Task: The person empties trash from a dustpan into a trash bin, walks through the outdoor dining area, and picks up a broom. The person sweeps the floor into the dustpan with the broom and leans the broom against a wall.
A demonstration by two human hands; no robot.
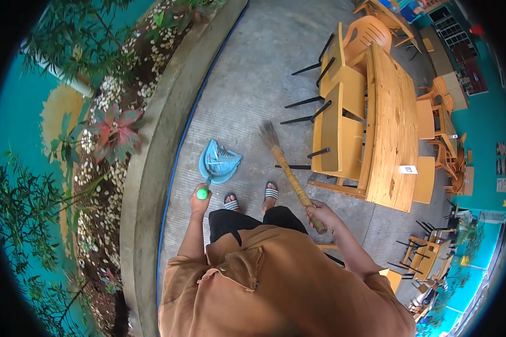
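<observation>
My left hand (200, 196) is closed round the upright handle of a blue dustpan (222, 163); a green knob (202, 194) caps the handle's top. Some small debris shows in the pan, too small to name. On the other side, my right hand (321, 215) grips a broom (289, 174) near the butt of its tan wrapped handle. The broom slants away forward and left, its brown bristles (269, 133) over the concrete floor, to the right of the dustpan and apart from it. Whether the bristles touch the floor I cannot tell.
Along my left runs a concrete curb (152, 151) with a blue hose or pipe (194, 109) at its foot, and a planted bed of pebbles (104, 208) beyond. Yellow chairs (337, 135) with black legs line a long wooden table (393, 129) at right. More chairs stand farther right.
</observation>
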